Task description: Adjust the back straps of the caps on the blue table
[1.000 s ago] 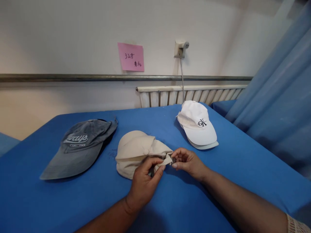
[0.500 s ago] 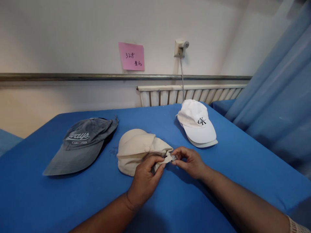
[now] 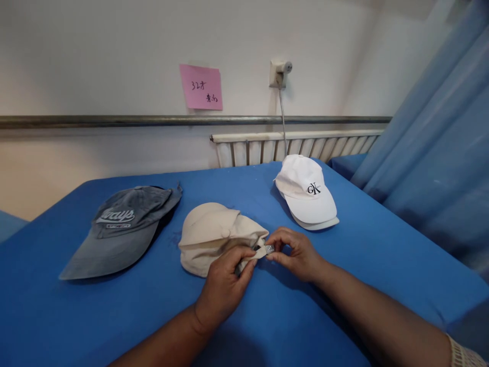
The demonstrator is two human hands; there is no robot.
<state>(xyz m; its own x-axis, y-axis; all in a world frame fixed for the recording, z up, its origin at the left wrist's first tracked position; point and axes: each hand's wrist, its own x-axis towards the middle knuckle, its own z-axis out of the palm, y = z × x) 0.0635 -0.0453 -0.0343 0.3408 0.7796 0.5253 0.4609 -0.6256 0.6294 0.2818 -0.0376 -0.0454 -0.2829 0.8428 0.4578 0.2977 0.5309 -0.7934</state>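
A beige cap (image 3: 208,229) lies on the blue table cover (image 3: 153,316), its strap end toward the right. Between thumb and fingers, my left hand (image 3: 226,280) pinches the cap's strap (image 3: 261,252). A small silvery buckle (image 3: 269,249) sits on that strap, and my right hand (image 3: 296,254) grips it at the fingertips. Left of the beige cap rests a grey-blue cap (image 3: 124,229) with white lettering. Farther back on the right is a white cap (image 3: 307,188) with a black logo, and a second pale brim shows under its own.
Behind the table run a metal rail (image 3: 133,121) and a white radiator (image 3: 263,150). A pink note (image 3: 201,87) and a socket with a plug (image 3: 278,74) are on the wall. A blue curtain (image 3: 431,132) hangs at the right.
The view has shifted slightly, so everything sits a little farther left. The silvery buckle shows more plainly beside my right fingertips. Both hands keep their hold.
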